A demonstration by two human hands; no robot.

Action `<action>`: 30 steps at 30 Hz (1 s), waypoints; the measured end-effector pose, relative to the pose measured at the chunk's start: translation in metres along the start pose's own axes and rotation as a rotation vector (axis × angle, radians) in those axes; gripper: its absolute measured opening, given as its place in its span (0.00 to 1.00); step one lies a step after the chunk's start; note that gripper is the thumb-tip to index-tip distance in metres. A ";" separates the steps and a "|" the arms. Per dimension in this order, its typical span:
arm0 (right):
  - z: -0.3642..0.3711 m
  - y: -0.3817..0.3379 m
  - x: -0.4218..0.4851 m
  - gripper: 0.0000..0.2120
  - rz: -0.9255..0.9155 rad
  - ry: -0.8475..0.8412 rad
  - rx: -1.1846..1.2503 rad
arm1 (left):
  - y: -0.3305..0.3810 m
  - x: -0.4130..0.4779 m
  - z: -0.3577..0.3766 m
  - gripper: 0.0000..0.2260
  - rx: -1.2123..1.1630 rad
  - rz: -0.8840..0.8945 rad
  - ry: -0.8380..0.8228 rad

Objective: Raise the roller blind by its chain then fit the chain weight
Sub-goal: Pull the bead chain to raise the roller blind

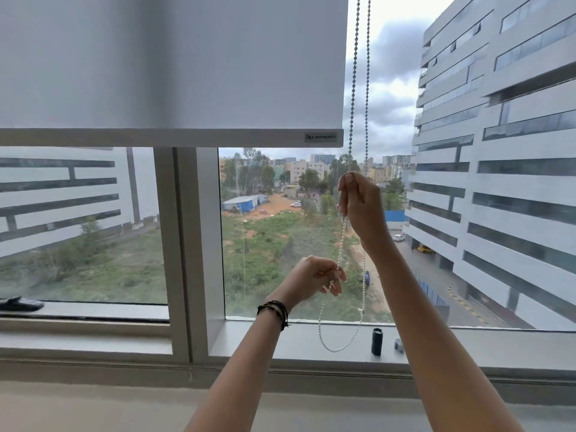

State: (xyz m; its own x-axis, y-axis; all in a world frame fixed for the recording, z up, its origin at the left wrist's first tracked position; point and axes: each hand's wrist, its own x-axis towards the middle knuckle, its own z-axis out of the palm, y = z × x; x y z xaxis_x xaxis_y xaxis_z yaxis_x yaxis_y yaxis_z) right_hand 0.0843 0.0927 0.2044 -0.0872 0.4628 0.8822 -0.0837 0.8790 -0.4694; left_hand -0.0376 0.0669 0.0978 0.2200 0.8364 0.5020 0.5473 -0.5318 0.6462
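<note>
Right hand (pixel 358 204) is pinched shut high on the white beaded plastic chain (pixel 341 244), while my left hand (pixel 314 279) grips the same run lower down, fingers curled closed around the beads. Below my hands the loop hangs free, its bottom just above the grey window sill (pixel 249 341). The white fabric roller blind (pixel 171 63) has its bottom bar about halfway up the window. On the sill to the right stands a small black cylinder (pixel 376 341), probably the chain weight, with a small grey piece (pixel 398 345) beside it. If I pull unevenly, I judge the beads could slip through my grip or skip at the top, and the swinging loop could knock the cylinder over. I see no containers.
</note>
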 end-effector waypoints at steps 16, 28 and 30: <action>0.005 0.010 -0.022 0.17 0.023 -0.035 -0.039 | -0.016 -0.014 0.001 0.09 -0.051 -0.107 -0.119; 0.007 0.039 -0.078 0.15 0.097 -0.089 -0.136 | -0.038 -0.049 0.030 0.13 -0.054 -0.229 -0.263; 0.007 0.045 -0.092 0.15 0.126 -0.098 -0.148 | -0.043 -0.058 0.036 0.15 -0.050 -0.265 -0.300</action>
State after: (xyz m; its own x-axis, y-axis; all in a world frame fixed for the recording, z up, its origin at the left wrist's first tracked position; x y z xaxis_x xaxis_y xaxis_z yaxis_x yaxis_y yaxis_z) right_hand 0.0813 0.0893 0.1020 -0.1846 0.5634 0.8053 0.0801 0.8253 -0.5590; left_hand -0.0450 0.0465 0.0202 0.3069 0.9430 0.1287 0.5787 -0.2922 0.7614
